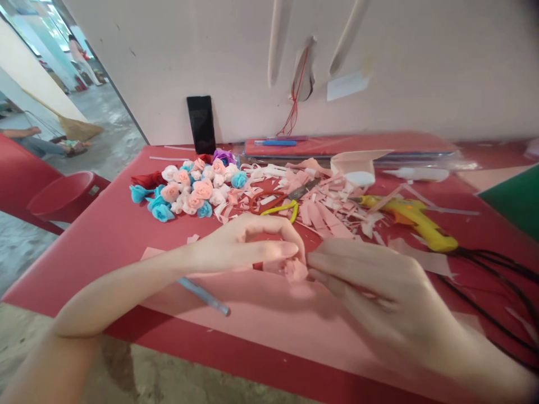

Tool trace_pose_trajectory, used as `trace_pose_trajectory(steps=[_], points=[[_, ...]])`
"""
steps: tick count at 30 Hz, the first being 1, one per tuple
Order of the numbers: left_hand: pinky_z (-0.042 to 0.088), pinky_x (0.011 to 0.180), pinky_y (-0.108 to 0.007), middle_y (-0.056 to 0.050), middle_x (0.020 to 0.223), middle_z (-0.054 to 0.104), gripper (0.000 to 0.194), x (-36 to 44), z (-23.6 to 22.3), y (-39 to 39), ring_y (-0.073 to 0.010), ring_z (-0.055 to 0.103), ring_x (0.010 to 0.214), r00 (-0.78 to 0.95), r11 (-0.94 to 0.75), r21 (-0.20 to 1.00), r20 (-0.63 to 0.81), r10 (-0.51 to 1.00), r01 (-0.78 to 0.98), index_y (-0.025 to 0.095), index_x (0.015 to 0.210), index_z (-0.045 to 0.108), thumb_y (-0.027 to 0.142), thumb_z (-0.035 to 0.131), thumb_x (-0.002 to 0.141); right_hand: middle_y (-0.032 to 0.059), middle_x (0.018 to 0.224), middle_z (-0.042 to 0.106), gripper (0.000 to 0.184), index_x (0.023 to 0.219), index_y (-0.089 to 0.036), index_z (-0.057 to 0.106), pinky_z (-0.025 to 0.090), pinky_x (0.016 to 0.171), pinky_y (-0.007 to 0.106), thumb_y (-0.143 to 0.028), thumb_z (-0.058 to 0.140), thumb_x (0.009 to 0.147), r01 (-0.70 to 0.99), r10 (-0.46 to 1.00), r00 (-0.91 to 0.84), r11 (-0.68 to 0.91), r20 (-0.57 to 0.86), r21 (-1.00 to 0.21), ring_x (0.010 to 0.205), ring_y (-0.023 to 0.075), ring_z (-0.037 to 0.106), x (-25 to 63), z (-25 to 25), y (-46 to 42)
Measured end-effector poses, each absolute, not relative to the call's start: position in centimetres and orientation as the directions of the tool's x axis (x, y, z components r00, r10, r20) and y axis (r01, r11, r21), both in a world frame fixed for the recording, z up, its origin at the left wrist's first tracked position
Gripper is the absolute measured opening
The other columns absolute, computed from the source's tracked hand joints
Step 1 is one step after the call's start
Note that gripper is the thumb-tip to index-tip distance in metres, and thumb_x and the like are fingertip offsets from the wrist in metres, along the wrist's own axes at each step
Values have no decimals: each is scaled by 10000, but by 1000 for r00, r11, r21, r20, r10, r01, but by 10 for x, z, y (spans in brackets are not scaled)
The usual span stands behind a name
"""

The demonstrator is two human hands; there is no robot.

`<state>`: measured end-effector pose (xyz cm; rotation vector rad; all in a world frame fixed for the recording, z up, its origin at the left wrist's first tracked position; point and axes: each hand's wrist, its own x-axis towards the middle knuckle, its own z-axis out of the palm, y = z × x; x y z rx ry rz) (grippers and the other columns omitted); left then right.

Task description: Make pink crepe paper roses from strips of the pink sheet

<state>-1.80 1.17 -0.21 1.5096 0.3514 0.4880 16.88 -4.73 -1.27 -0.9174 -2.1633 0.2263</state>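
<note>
A small pink paper rose (295,270) is pinched between my two hands, above a large pink paper sheet (252,303) on the red table (84,247). My left hand (261,244) reaches in from the left, thumb and forefinger closed on the flower. From the right, my right hand (379,286) holds the flower's edge with its fingers pressed together. Beneath my left forearm lies a light blue pen (204,296). Just beyond my hands are yellow-handled scissors (290,206) among pink and white paper scraps (324,216).
Finished paper roses (193,188) are heaped at the left. A black phone (201,124) leans against the back panel. A yellow glue gun (415,219) with black cords lies at the right, near a white bottle (421,174). A red bucket (63,193) stands left of the table.
</note>
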Motion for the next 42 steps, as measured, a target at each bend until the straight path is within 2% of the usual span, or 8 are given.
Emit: trace_pose_trajectory(steps=[4,7,14,18,22,30,36,42], points=[[490,689,-248,-31,727,592,145,-19,-2,12,-98,559,691,872,16,992,106,479,-129,134,730,545,168,484,857,-18,561,497,281,648,-195,490,420,503,223,-120,390,899,437,676,-530,735,512,-518,557,113,490,172,-9,-41],[473,748,-280,-35,754,609,135,-20,-2,12,-116,559,747,859,-75,988,157,488,-137,145,730,569,177,512,848,-6,598,531,311,638,-195,492,444,551,236,-150,373,922,358,661,-580,732,477,-580,612,121,516,177,-10,-37],[447,783,-274,-18,778,591,69,-18,-8,13,-115,558,788,856,-184,969,232,462,-163,164,759,586,204,597,814,3,716,600,322,719,-180,596,476,610,211,-299,382,928,198,715,-643,503,276,-841,684,105,575,182,-18,-30],[442,786,-258,-13,774,572,84,-16,-11,12,-108,547,783,855,-223,961,251,453,-164,160,733,581,196,605,806,-27,642,568,351,737,-190,617,451,545,184,-331,356,924,142,691,-660,498,293,-855,565,75,532,181,-22,-30],[430,776,-246,-6,744,571,104,-17,-8,12,-107,538,772,871,-222,969,198,450,-106,156,710,568,193,597,803,-19,655,569,350,726,-191,617,453,550,194,-312,358,928,136,682,-690,451,243,-882,569,79,526,182,-23,-30],[431,742,-243,-2,707,575,103,-16,-2,9,-107,528,733,862,-196,978,162,479,-75,144,676,572,156,599,775,-23,702,616,359,716,-194,595,485,677,202,-314,332,930,83,643,-700,507,311,-858,736,81,579,180,-19,-26],[479,748,-265,-23,724,616,99,-11,0,-3,-119,597,737,811,-110,989,145,567,-99,134,708,578,129,546,802,-29,662,571,404,717,-187,548,471,529,142,-397,278,933,81,671,-689,446,273,-891,605,64,587,187,-26,-28],[509,713,-259,-16,733,640,95,-10,5,-14,-117,643,718,775,0,990,111,622,-142,140,732,553,70,543,795,-41,579,486,434,666,-200,426,451,453,158,-481,220,924,84,678,-698,397,230,-914,488,73,550,187,-30,-29]])
